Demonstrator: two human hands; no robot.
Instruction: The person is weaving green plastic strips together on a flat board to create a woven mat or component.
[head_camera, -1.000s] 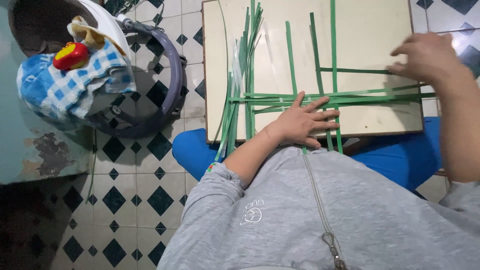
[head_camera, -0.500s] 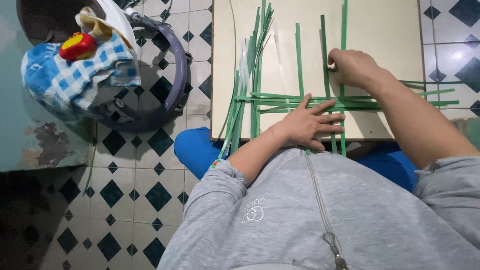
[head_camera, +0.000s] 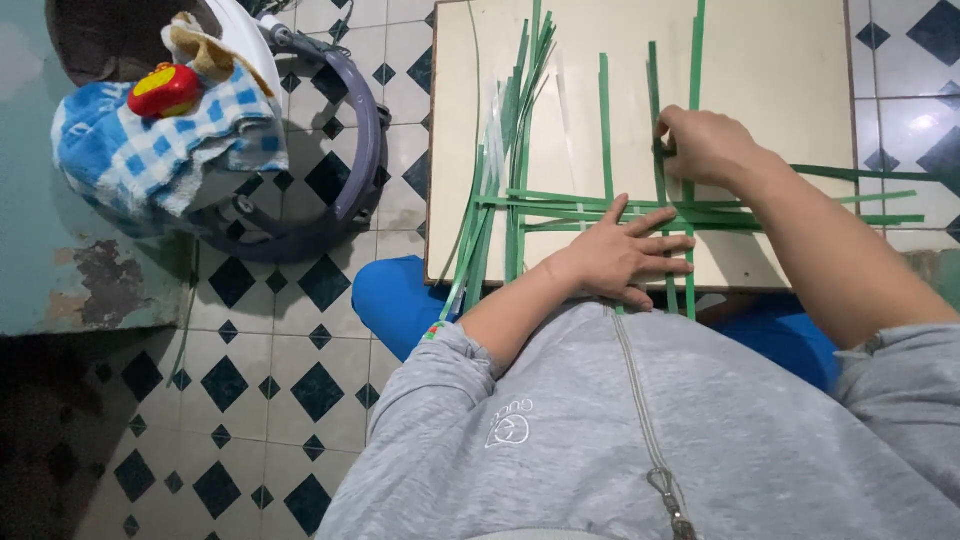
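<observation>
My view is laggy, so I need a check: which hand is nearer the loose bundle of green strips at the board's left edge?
Left. The left hand lies flat on the woven strips just right of the bundle; the right hand pinches an upright strip farther right.

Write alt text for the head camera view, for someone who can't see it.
Seen from above, a person's left hand presses flat on crossed green strips on a cream board, while the right hand pinches an upright strip. A baby walker draped with a blue checked cloth stands on the tiled floor.
</observation>
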